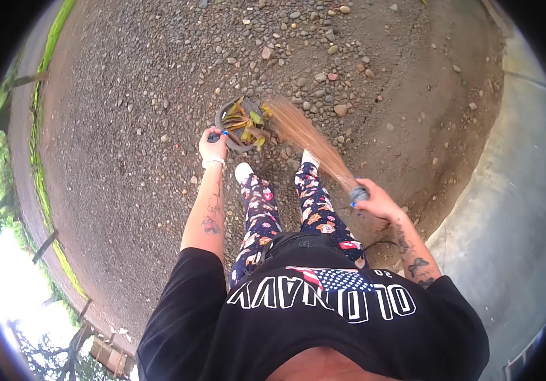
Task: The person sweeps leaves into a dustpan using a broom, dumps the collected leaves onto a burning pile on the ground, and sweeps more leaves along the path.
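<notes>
My left hand (212, 147) is closed around the dark handle of a rounded grey dustpan (237, 147), held low over the gravel in front of my feet. Yellow and green leaves (245, 122), some browned, lie inside it. In my right hand (378, 202) is the grey-wrapped grip of a broom (314, 143) with long tan bristles. The broom slants up and left, its bristle tips beside the dustpan's right side. Whether the tips touch the dustpan or the leaves I cannot tell.
Gravel and loose stones (159, 95) cover the ground, giving way to bare dirt (419, 127) on the right. A pale concrete slab (501, 222) curves along the right side. On the left runs a green strip (39, 146) with posts. My white shoes (244, 171) stand close behind the dustpan.
</notes>
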`<state>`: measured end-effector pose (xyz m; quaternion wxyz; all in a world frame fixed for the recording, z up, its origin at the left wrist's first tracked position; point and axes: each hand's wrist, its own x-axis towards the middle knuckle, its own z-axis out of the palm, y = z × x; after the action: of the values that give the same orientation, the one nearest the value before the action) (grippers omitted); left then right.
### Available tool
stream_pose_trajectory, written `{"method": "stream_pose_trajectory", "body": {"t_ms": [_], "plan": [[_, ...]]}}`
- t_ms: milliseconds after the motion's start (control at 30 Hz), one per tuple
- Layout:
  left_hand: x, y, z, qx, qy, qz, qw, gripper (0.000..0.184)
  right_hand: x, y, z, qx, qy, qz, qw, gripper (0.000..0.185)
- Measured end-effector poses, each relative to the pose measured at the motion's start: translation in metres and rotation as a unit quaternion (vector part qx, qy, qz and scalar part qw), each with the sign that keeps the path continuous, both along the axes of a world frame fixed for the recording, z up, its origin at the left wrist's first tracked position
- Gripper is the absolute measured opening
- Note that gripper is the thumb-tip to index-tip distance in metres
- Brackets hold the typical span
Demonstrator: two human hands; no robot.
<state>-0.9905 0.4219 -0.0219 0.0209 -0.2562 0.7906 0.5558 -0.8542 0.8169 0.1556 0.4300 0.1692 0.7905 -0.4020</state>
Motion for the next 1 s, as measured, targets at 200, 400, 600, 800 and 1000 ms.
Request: {"method": "stream_pose_trajectory", "body": {"t_ms": [200,400,600,800,1000], "plan": [[0.016,-0.019,0.015,-0.127,0.041,-0.043,0.990,0.014,-0.007,-0.090,-0.026,0.170,0.031,-0.008,0.985,0.068],[0.014,-0.032,-0.001,-0.097,0.046,-0.060,0.992,0.014,0.056,-0.163,-0.049,0.022,0.021,-0.072,0.997,0.067],[0.022,-0.067,0.009,-0.065,0.038,-0.096,0.992,0.014,0.118,-0.147,0.045,-0.081,-0.128,-0.295,0.943,0.066],[0.032,-0.068,-0.002,-0.058,0.049,-0.112,0.991,0.015,0.088,-0.221,-0.033,-0.117,-0.168,-0.431,0.879,0.059],[0.030,-0.061,0.004,-0.096,0.053,-0.130,0.985,0.013,0.082,-0.242,0.018,-0.204,-0.146,-0.455,0.855,0.055]]}}
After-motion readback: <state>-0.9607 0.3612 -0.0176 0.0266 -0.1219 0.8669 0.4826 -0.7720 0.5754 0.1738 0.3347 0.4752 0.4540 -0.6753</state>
